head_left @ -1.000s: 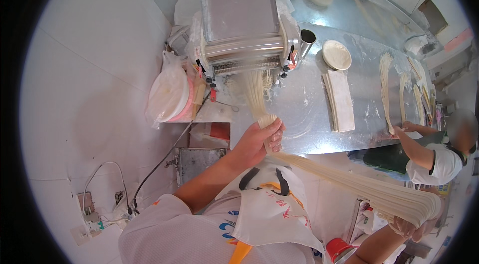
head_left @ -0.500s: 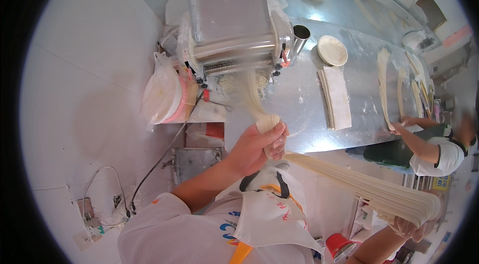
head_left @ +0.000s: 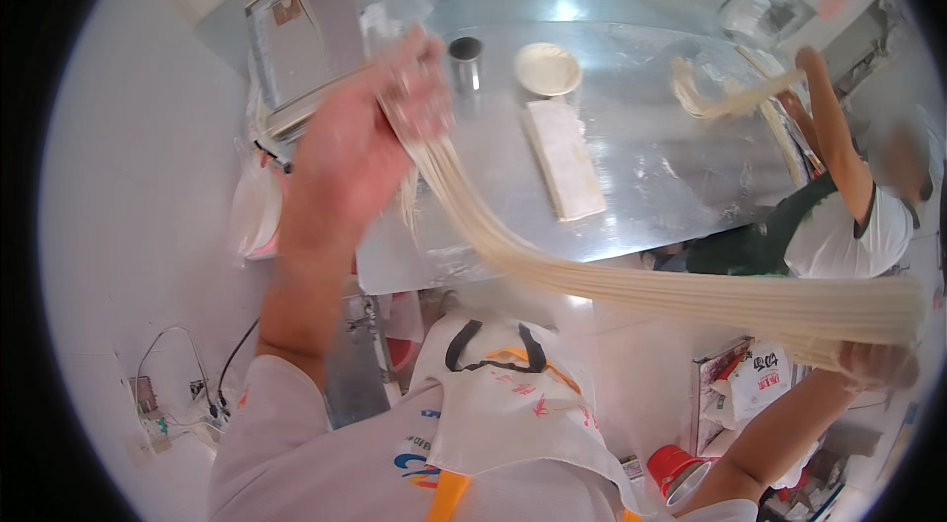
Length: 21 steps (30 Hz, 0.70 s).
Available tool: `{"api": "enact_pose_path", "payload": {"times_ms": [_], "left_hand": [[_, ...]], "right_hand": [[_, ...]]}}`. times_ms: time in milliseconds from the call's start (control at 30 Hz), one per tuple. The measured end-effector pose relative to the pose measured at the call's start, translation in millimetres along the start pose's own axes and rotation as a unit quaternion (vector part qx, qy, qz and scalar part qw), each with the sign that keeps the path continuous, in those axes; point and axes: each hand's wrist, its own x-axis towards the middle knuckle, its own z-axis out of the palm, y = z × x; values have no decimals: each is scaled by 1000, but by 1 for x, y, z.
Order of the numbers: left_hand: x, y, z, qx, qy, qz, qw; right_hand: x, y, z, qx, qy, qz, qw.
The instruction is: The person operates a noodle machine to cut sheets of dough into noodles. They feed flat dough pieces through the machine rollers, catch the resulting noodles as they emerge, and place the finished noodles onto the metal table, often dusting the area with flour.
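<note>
A long bundle of pale fresh noodles [head_left: 631, 285] sags between my two hands in front of the metal table. My left hand [head_left: 370, 132], raised high and blurred, is closed round one end, and a few loose strands dangle below it. Far to the right, the other end loops over my right hand [head_left: 878, 364], which holds it from beneath; motion and the strands partly hide those fingers. Behind my left hand stands the noodle machine [head_left: 308, 38] with its flat metal top, its lower part mostly covered by my arm.
On the metal table [head_left: 651, 167] are a steel cup [head_left: 467, 68], a floury bowl [head_left: 547, 70] and a folded pale dough sheet [head_left: 565, 162]. At right, a co-worker [head_left: 838, 216] lifts another noodle bundle [head_left: 730, 108]. A red bucket [head_left: 673, 468] stands low by my right arm.
My left hand has risen up and left with its end of the noodles, which no longer hang from the machine's rollers. My right hand has moved up and right. The view has turned right.
</note>
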Motion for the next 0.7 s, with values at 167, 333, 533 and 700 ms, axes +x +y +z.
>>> {"api": "enact_pose_path", "payload": {"times_ms": [167,333,533,700], "left_hand": [[102,35,88,-36,-158,-15,987],[196,39,224,20,-210,68,975],[382,-38,283,-31,-177,-41,983],[542,-132,256,-6,-122,-71,990]], "right_hand": [[9,110,-84,320,-16,181,930],[28,196,-122,627,-78,259,731],[67,265,-69,721,-172,286,608],[115,298,42,655,-236,313,646]]}}
